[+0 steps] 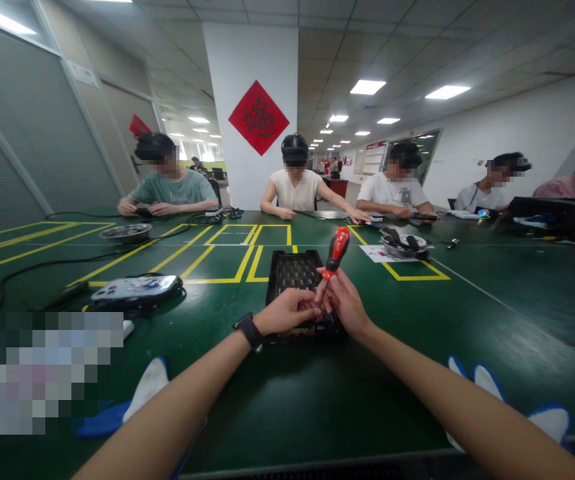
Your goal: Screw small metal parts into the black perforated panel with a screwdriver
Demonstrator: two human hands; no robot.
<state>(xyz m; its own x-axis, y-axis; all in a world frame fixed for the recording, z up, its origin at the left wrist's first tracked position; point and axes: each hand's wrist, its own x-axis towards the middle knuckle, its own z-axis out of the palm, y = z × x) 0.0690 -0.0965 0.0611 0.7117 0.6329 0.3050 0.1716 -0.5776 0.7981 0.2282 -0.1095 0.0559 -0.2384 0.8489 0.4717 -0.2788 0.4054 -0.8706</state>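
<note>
A screwdriver (338, 249) with a red and black handle stands nearly upright, leaning a little right, its shaft pointing down. My right hand (348, 305) is closed round its lower part. Close beside the shaft, my left hand (287, 311) has thumb and fingers pinched together; what they hold, if anything, is hidden. Both hands are over the near end of a black plastic tray (295, 268) with a patterned inside. My fingers cover the screwdriver's tip and part of the tray's near end. A black watch (249, 331) is on my left wrist.
Blue and white gloves (148, 387) lie at both sides of my forearms. On the green table (367, 407) are a phone on a black device (137, 290), a metal bowl (126, 232), cables and a second bowl with black items (403, 244). Several people sit across.
</note>
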